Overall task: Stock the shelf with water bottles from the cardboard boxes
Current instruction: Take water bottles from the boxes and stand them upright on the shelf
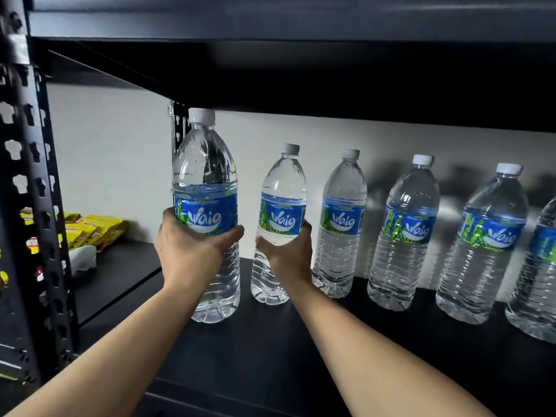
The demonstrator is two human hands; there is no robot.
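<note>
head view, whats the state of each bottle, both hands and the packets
leftmost clear plastic water bottle: upright, capped, held
second clear plastic water bottle: upright, capped, held
left hand: grips leftmost bottle
right hand: grips second bottle
other water bottles: standing, unheld
yellow snack packets: lying piled

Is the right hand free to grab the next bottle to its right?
Probably not yet: the right hand grips a bottle. The neighbouring bottle stands beside it with nothing between, so letting go should do.

left hand [187, 251] grips front bottle [204, 173] | right hand [289, 254] grips second bottle [282, 188] | arms outstretched
</note>
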